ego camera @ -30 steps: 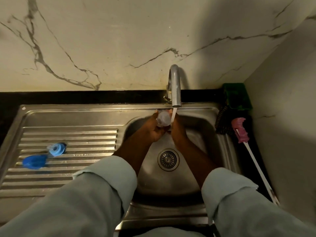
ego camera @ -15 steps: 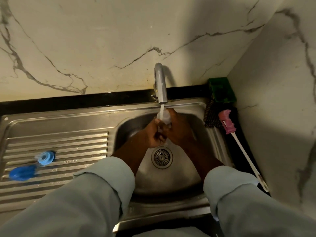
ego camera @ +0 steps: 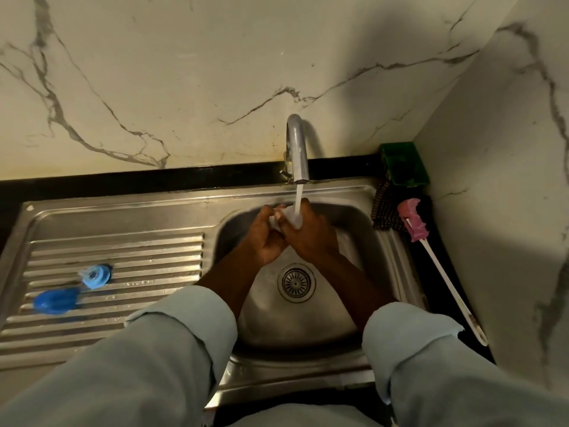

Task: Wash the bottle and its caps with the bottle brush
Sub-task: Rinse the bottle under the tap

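Both my hands are together over the sink basin under the running tap [ego camera: 298, 149]. My left hand [ego camera: 264, 238] and my right hand [ego camera: 311, 232] grip a small clear bottle [ego camera: 288, 216], mostly hidden between my fingers; the water stream falls on it. Two blue caps lie on the ribbed draining board at the left: a ring-shaped one [ego camera: 97, 275] and a darker dome-shaped one [ego camera: 55, 301]. The bottle brush [ego camera: 437, 263], with a pink head and a long white handle, lies on the dark counter to the right of the sink.
The steel sink [ego camera: 354, 217] has a round drain strainer [ego camera: 296, 282] at its bottom. A green holder [ego camera: 403, 164] stands in the back right corner with a dark scrubber [ego camera: 385, 211] in front of it. Marble walls close the back and the right side.
The bottle has turned in my hands and is more covered by my fingers. My hands stay under the stream. The camera has shifted a little.
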